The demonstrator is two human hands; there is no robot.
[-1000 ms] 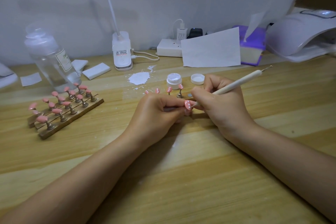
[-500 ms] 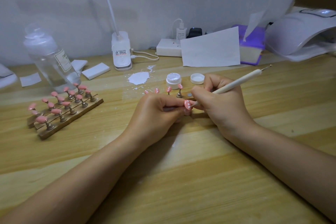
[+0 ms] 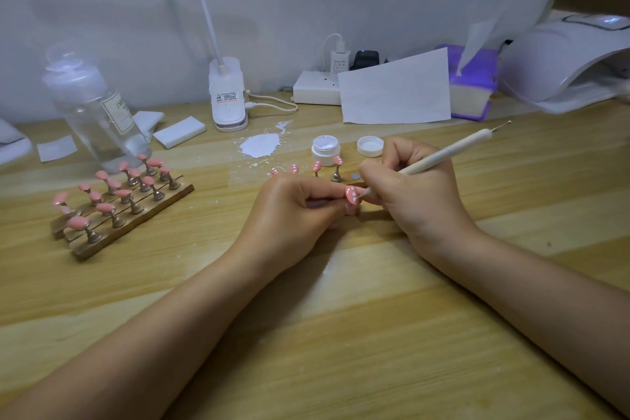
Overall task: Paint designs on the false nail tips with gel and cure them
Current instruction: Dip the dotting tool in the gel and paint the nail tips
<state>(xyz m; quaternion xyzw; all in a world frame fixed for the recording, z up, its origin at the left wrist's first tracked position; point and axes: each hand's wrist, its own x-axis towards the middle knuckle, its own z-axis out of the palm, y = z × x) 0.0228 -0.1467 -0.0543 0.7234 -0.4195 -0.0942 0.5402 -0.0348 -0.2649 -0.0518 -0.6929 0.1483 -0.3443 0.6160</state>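
My left hand (image 3: 293, 211) pinches the stand of a pink nail tip (image 3: 352, 195) that carries white dots. My right hand (image 3: 414, 193) grips a cream dotting pen (image 3: 446, 153) like a pencil, its tip touching that nail. Behind my hands, several dotted pink tips (image 3: 316, 167) stand on small metal stands beside an open white gel jar (image 3: 325, 149) and its lid (image 3: 370, 146). At the left, a wooden rack (image 3: 136, 215) holds several plain pink tips. The white curing lamp (image 3: 562, 61) sits at the far right.
A clear bottle (image 3: 93, 112) stands behind the rack, with white pads (image 3: 179, 131) nearby. A white spill (image 3: 260, 145), a clip lamp base (image 3: 227, 97), a power strip (image 3: 317, 92), a paper sheet (image 3: 395, 90) and a purple tissue box (image 3: 472, 85) line the back of the wooden table (image 3: 341, 334).
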